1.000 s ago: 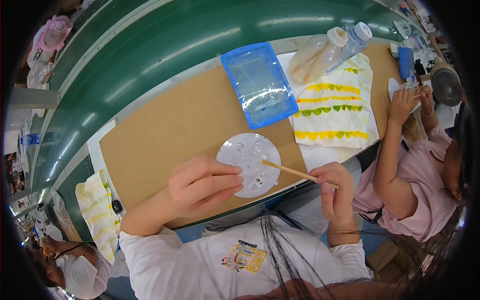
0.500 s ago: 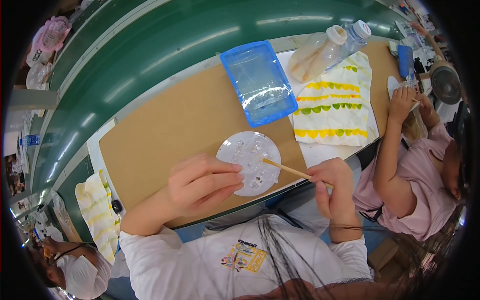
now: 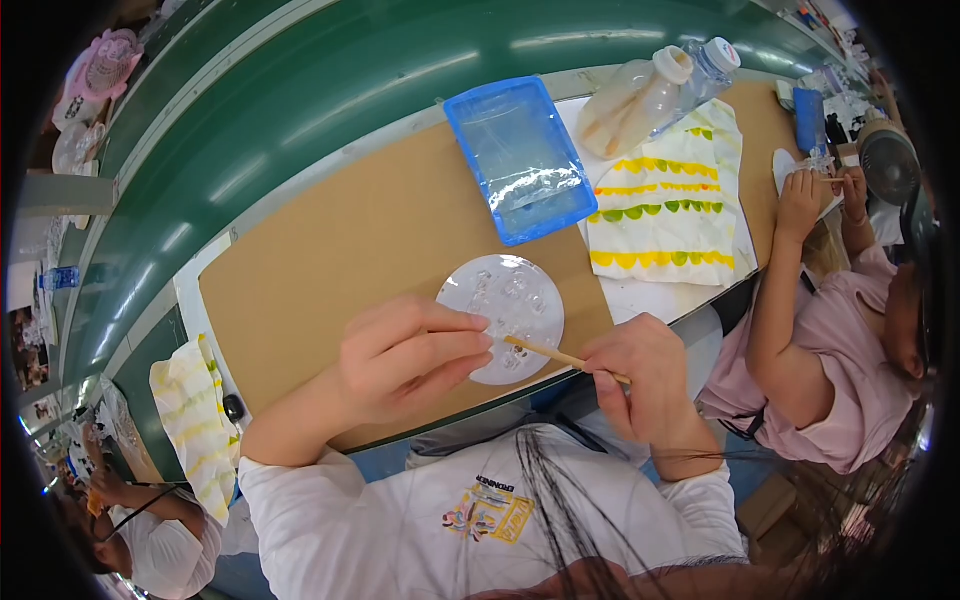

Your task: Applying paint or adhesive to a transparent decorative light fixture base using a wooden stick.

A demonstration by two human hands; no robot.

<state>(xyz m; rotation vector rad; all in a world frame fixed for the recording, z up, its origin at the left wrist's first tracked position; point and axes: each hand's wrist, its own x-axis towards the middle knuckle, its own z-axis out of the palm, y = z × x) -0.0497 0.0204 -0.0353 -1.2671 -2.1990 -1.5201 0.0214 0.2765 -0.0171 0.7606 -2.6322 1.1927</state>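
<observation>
My right hand closes its thumb and fingers round a thin wooden stick. The stick slants left, its tip over the white round dish and close to my left fingertips. My left hand hovers over the dish's left side with thumb and fingertips pinched together. Whatever lies in that pinch is too small to make out. Several small clear pieces lie scattered on the dish, and a dark speck shows near its lower part.
Beyond the dish stands a blue-rimmed tray with a clear film inside. To its right are a patterned paper towel, a bottle holding sticks and a capped clear bottle. A co-worker's hand works at far right.
My right hand has shifted slightly left, bringing the stick's tip down and left toward my left fingertips. My left hand stays nearly in place, still pinched.
</observation>
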